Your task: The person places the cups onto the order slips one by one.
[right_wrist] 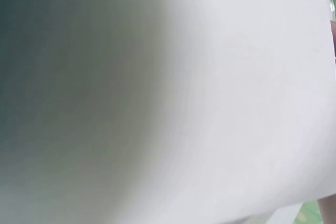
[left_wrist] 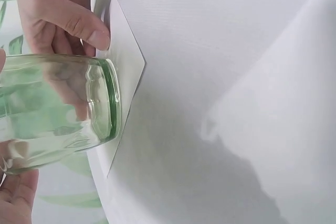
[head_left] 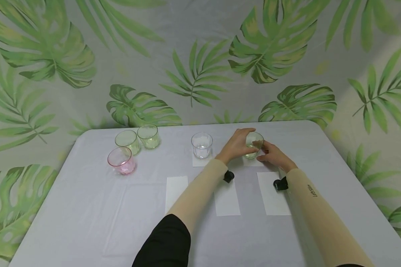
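My left hand [head_left: 238, 144] grips a pale green glass tumbler [head_left: 253, 152] near its top, thumb on the near side. The left wrist view shows the tumbler's thick base [left_wrist: 113, 100] close over a white sheet of paper [left_wrist: 132, 59]. My right hand [head_left: 275, 156] is at the tumbler's right side, its thumb beside the base and loosely bent fingers reaching behind, visible through the glass. A clear tumbler [head_left: 202, 144] stands left of my left hand on another white sheet [head_left: 199, 162]. The right wrist view is mostly a blurred white surface.
A pink tumbler [head_left: 121, 163] and two greenish tumblers [head_left: 128, 140] [head_left: 149, 138] stand at the table's back left. Three more white sheets [head_left: 176, 187] [head_left: 228, 200] [head_left: 274, 196] lie in a row nearer me. A leaf-patterned cloth [head_left: 200, 22] hangs behind the white-covered table [head_left: 87, 211].
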